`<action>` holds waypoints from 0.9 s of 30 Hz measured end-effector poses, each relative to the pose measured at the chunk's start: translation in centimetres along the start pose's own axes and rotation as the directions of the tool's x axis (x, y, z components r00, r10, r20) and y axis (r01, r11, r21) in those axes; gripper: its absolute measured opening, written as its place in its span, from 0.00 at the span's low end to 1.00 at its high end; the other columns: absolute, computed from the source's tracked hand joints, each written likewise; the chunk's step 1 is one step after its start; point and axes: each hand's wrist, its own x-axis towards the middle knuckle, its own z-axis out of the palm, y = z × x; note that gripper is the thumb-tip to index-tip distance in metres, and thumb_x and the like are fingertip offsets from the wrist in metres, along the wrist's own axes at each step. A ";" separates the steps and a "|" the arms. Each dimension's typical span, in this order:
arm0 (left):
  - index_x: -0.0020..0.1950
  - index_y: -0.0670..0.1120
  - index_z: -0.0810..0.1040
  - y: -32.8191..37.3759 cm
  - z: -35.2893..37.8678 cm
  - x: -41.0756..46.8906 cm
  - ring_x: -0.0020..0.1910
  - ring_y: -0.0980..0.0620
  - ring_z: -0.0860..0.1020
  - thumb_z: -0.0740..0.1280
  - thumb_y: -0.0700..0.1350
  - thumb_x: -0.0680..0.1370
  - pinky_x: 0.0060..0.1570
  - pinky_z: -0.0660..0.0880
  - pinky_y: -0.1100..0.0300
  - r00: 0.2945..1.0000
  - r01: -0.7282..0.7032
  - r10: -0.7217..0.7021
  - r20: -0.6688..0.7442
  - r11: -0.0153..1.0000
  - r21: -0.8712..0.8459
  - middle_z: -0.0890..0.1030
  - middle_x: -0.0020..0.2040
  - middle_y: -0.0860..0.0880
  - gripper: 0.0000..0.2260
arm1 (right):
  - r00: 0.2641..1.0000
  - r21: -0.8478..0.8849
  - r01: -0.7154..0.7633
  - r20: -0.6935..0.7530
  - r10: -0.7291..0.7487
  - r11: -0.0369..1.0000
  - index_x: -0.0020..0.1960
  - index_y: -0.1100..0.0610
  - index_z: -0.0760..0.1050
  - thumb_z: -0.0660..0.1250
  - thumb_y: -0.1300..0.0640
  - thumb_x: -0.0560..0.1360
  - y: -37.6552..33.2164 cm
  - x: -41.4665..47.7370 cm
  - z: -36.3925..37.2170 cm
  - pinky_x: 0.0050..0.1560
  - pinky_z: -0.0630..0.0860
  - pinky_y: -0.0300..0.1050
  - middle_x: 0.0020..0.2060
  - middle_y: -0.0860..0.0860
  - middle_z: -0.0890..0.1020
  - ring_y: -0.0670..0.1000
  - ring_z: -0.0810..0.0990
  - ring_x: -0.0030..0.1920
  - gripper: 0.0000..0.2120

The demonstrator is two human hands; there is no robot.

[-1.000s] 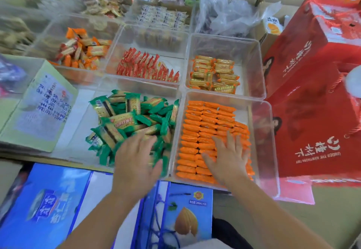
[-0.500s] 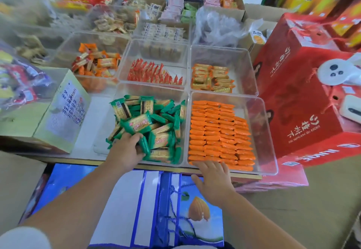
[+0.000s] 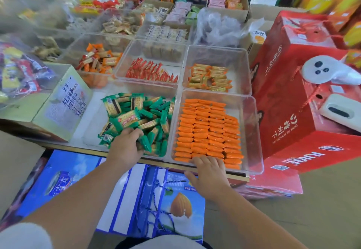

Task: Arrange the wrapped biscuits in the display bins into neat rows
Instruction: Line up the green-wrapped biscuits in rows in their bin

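Note:
Green-wrapped biscuits (image 3: 136,116) lie in a loose jumble in the near-left clear bin (image 3: 93,123). My left hand (image 3: 125,147) reaches into the front of that pile, and its curled fingers grip a few green packets. In the near-right clear bin (image 3: 252,131), orange-wrapped biscuits (image 3: 209,129) lie flat in neat rows. My right hand (image 3: 209,174) rests on this bin's front rim with relaxed fingers; the fingertips touch the nearest orange row, and it holds nothing.
Behind are bins of red packets (image 3: 150,72), gold-orange packets (image 3: 210,78) and mixed orange packets (image 3: 99,59). Red gift boxes (image 3: 293,112) stand close on the right, a pale green carton (image 3: 64,100) on the left. Blue gift bags (image 3: 156,200) lie under the counter edge.
My right hand has slid back off the orange rows to the bin's front rim. My left hand has gone from lying flat on the green pile to gripping packets. The view has lifted.

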 end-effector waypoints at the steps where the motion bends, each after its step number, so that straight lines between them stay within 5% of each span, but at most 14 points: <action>1: 0.60 0.49 0.76 0.0 -0.1 -0.2 0.48 0.44 0.77 0.78 0.42 0.70 0.49 0.76 0.50 1.000 -0.015 0.015 -0.010 1.000 -0.012 0.74 0.60 0.46 0.21 | 1.000 0.004 -0.001 0.010 0.001 1.000 0.72 0.42 0.65 0.50 0.31 0.79 0.0 0.1 -0.1 0.73 0.56 0.56 0.69 0.44 0.72 0.54 0.66 0.70 0.27; 10: 0.51 0.54 0.75 -3.6 -0.6 -0.1 0.45 0.49 0.75 0.78 0.35 0.67 0.40 0.68 0.56 0.995 -0.074 0.054 -0.086 0.967 -0.242 0.77 0.52 0.49 0.21 | 0.982 0.062 -0.186 0.033 0.184 0.981 0.67 0.41 0.72 0.51 0.32 0.79 -0.7 0.6 -0.6 0.67 0.60 0.53 0.66 0.43 0.76 0.52 0.69 0.68 0.24; 15: 0.54 0.55 0.75 -7.4 -2.0 0.7 0.48 0.46 0.78 0.77 0.35 0.67 0.39 0.68 0.58 0.992 -0.121 0.099 -0.077 0.923 -0.366 0.77 0.51 0.54 0.23 | 0.867 0.325 -0.373 -0.213 0.451 0.869 0.68 0.46 0.75 0.61 0.39 0.80 -5.0 1.1 -1.0 0.67 0.67 0.54 0.65 0.49 0.77 0.55 0.70 0.67 0.20; 18: 0.53 0.56 0.75 -10.3 -3.5 0.9 0.57 0.44 0.78 0.77 0.34 0.67 0.43 0.69 0.58 0.986 -0.161 0.162 -0.035 0.883 -0.440 0.77 0.53 0.54 0.23 | 0.813 0.400 -0.327 -0.342 0.471 0.856 0.66 0.49 0.77 0.65 0.43 0.79 -10.4 1.1 -1.0 0.64 0.67 0.55 0.62 0.50 0.77 0.57 0.70 0.65 0.18; 21: 0.51 0.61 0.73 -12.8 -4.9 1.8 0.50 0.49 0.79 0.75 0.33 0.66 0.40 0.71 0.59 0.978 -0.174 0.209 0.007 0.829 -0.532 0.80 0.51 0.55 0.26 | 0.839 0.423 -0.240 -0.361 0.406 0.874 0.65 0.50 0.77 0.67 0.45 0.79 -16.4 2.1 -1.2 0.63 0.67 0.52 0.61 0.48 0.76 0.54 0.69 0.63 0.16; 25: 0.49 0.64 0.74 -15.0 -6.4 2.1 0.45 0.65 0.78 0.78 0.35 0.66 0.38 0.71 0.72 0.995 -0.085 0.104 -0.011 0.740 -0.667 0.81 0.46 0.66 0.27 | 0.887 0.511 -0.145 -0.313 0.340 0.847 0.67 0.46 0.74 0.66 0.43 0.80 -22.6 3.8 -2.4 0.64 0.65 0.44 0.61 0.40 0.72 0.46 0.67 0.66 0.17; 27: 0.49 0.62 0.75 -15.3 -7.3 1.8 0.44 0.64 0.79 0.79 0.37 0.66 0.40 0.72 0.69 1.000 -0.030 0.024 -0.020 0.655 -0.755 0.81 0.46 0.64 0.24 | 0.917 0.562 -0.089 -0.275 0.288 0.822 0.70 0.44 0.72 0.67 0.42 0.79 -24.8 4.5 -3.1 0.63 0.67 0.42 0.63 0.40 0.72 0.42 0.68 0.65 0.21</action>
